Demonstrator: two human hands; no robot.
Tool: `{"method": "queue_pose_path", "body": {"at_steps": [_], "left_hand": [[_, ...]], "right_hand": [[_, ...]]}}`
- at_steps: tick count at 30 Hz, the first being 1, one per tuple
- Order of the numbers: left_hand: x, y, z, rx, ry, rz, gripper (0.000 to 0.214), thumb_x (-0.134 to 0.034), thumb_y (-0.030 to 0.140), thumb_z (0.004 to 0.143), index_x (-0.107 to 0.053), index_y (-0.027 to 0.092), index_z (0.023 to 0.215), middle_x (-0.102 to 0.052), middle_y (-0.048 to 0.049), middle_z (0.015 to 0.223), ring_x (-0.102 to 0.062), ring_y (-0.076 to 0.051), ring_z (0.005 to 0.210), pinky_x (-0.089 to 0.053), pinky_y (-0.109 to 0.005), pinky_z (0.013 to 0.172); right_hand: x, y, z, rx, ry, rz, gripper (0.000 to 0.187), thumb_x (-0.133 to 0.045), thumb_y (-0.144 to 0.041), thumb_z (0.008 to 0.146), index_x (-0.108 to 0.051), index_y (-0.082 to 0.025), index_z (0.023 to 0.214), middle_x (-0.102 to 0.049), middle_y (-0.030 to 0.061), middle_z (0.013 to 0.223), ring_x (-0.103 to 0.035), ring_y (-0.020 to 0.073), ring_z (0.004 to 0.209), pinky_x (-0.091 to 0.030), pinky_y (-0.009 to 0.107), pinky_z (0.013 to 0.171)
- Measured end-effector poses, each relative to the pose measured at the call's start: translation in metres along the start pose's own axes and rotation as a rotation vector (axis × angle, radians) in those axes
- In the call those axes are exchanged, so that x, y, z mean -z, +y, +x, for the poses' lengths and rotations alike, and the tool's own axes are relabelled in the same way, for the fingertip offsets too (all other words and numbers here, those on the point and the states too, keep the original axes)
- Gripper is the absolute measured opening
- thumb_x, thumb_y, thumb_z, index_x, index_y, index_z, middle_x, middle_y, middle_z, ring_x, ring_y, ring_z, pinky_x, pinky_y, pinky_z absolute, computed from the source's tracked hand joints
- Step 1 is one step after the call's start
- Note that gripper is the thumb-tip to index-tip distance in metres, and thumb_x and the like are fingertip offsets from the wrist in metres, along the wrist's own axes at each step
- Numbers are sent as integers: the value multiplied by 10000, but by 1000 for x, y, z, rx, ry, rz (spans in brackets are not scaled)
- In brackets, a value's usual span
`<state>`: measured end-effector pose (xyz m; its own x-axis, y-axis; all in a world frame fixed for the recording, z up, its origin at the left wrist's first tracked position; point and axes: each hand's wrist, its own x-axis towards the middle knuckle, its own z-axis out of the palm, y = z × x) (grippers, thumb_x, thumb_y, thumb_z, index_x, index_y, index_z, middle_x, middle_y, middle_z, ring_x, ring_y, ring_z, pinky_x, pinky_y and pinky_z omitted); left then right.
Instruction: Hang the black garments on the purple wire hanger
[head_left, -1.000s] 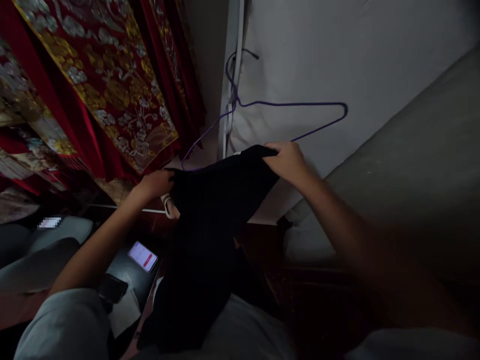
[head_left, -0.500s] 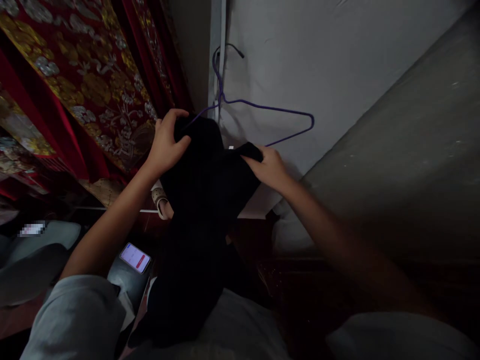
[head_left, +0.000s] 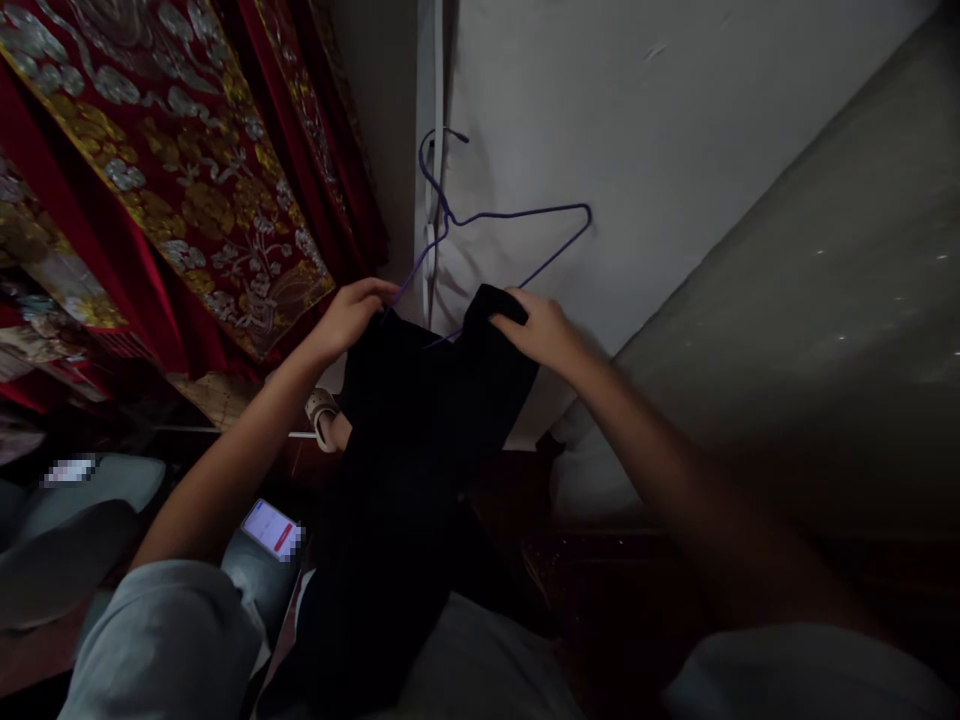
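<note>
A black garment (head_left: 420,440) hangs down in front of me, its top edge level with a purple wire hanger (head_left: 517,215) that hooks onto a white pipe against the wall. My left hand (head_left: 349,315) is closed on the garment's upper left corner, where the hanger's left arm runs in. My right hand (head_left: 540,328) pinches the upper right corner, just under the hanger's right arm. The hanger's lower bar is partly hidden behind the cloth.
Red and gold patterned curtains (head_left: 187,170) hang at the left. A lit phone (head_left: 271,526) lies on a dark surface low left, beside grey cushions (head_left: 67,540). A grey slanted surface (head_left: 810,330) fills the right. A sandalled foot (head_left: 324,412) shows behind the garment.
My left hand has dropped from the raised left corner and the garment's top is now spread level between both hands. The hanger appears smaller and higher as the view shifted.
</note>
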<state>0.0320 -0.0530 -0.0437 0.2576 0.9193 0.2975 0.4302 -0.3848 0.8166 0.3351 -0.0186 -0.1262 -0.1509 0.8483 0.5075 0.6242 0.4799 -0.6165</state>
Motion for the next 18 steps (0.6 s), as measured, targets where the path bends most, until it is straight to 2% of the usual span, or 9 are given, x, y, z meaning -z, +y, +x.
{"method": "queue_pose_path", "body": {"at_steps": [2, 5, 8, 10, 12, 15, 18], "left_hand": [[20, 8, -13, 5, 8, 91, 433, -463, 131, 742, -716, 149, 1093, -769, -87, 1126, -697, -237, 1065, -544, -420, 1024], [50, 20, -41, -13, -62, 437, 405, -497, 130, 695, -745, 185, 1011, -783, -72, 1052, -709, -257, 1006, -569, -404, 961], [66, 36, -65, -79, -72, 729, 396, -524, 127, 700, -764, 221, 1000, -781, -56, 996, -717, -261, 950, -564, -394, 942], [67, 48, -71, -130, -62, 780, 376, -512, 126, 735, -767, 222, 995, -778, -54, 975, -719, -256, 929, -560, -380, 928], [62, 57, -68, -182, -57, 759, 362, -497, 118, 756, -761, 204, 989, -773, -54, 971, -718, -251, 925, -553, -368, 920], [47, 59, -45, -252, -48, 706, 336, -485, 105, 763, -729, 174, 984, -752, -66, 989, -702, -248, 948, -542, -367, 935], [28, 43, -11, -294, -34, 645, 302, -475, 88, 771, -675, 156, 987, -719, -93, 1036, -673, -251, 1024, -525, -383, 977]], "right_hand": [[6, -3, -2, 9, -26, -18, 257, -642, -348, 855, -730, -202, 1047, -751, 88, 931, -709, 304, 909, -551, 444, 858], [24, -6, -5, -18, 24, 1, 220, -674, -359, 848, -752, -205, 984, -749, 68, 892, -708, 291, 885, -541, 425, 830], [42, -12, -7, -51, 48, 55, 232, -719, -373, 825, -772, -208, 979, -765, 61, 926, -716, 290, 913, -540, 411, 822], [45, -20, -8, -59, 16, 79, 239, -735, -375, 811, -780, -201, 969, -768, 57, 914, -718, 283, 900, -542, 396, 799], [41, -30, -11, -57, -38, 107, 231, -736, -372, 803, -779, -192, 941, -763, 51, 874, -712, 268, 865, -540, 376, 768], [24, -45, -16, -32, -102, 175, 206, -703, -354, 801, -762, -189, 909, -754, 39, 846, -696, 250, 836, -536, 362, 752], [6, -55, -24, -14, -134, 217, 192, -664, -359, 815, -744, -202, 894, -733, 29, 812, -686, 245, 817, -545, 372, 750]]}}
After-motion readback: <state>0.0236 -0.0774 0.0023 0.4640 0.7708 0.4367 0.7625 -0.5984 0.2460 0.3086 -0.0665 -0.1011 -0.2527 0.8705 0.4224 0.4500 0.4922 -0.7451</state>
